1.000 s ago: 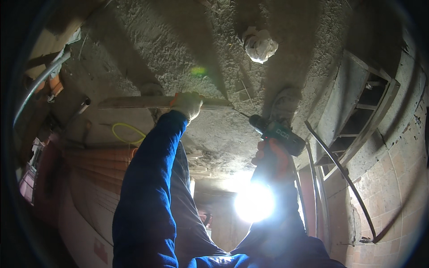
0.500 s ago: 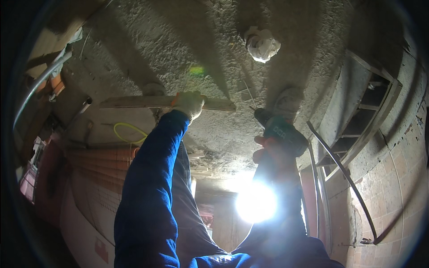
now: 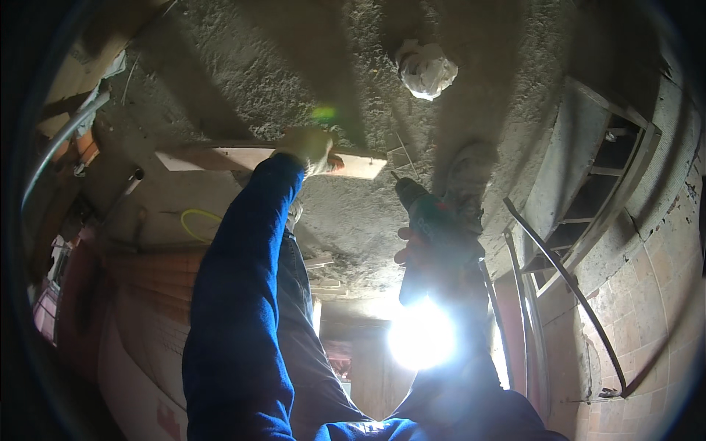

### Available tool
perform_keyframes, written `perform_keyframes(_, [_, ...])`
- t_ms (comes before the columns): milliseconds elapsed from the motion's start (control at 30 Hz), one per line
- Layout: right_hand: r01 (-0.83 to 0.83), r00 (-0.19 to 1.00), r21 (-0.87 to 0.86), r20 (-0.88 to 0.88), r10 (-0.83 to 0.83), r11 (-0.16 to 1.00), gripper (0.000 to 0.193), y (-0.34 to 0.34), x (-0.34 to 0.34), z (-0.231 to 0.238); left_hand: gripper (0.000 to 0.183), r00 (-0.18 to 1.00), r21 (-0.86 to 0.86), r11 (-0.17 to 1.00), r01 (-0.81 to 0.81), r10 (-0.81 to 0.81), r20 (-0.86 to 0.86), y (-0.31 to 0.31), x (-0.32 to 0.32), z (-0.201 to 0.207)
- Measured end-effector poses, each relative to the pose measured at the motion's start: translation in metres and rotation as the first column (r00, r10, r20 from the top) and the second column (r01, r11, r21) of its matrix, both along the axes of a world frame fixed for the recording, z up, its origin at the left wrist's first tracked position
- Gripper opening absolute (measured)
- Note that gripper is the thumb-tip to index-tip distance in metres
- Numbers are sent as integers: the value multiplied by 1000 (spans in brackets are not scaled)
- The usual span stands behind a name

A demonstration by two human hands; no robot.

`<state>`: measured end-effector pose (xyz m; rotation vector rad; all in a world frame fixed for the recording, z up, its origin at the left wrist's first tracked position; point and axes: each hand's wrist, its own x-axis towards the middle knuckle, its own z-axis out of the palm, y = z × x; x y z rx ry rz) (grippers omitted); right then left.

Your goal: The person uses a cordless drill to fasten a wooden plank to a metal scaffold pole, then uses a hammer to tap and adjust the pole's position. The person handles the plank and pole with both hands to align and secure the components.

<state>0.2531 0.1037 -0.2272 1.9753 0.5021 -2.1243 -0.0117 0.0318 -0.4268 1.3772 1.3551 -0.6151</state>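
My left hand (image 3: 309,149), in a light work glove with orange on it, is closed around a flat wooden board (image 3: 228,159). The board lies crosswise above the rough floor, its lit face tilted toward me. In my right hand (image 3: 418,253) is a dark green cordless drill (image 3: 430,213), gripped by its handle. A thin bit (image 3: 396,176) points up and left from the chuck, close to the board's right end but apart from it. Glare from a bright lamp (image 3: 422,335) washes out my right forearm and part of that hand.
A crumpled whitish bundle (image 3: 428,71) lies on the rough concrete floor (image 3: 287,88) ahead. At right are a wooden frame with slats (image 3: 634,176), a bent dark rod (image 3: 566,275) and a tiled surface (image 3: 632,323). A yellow hose loop (image 3: 185,220) and a metal pipe (image 3: 66,140) are at left.
The board has tilted so that its broad face shows, and my left hand has turned with it. The drill has moved left, bringing its bit nearer the board's right end.
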Motion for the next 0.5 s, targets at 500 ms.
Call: perform_keyframes(500, [-43,997,-12,-64,42,999,34,-61,23,-21,67,895,-164,880,-446,439,-82,-96,-8,26])
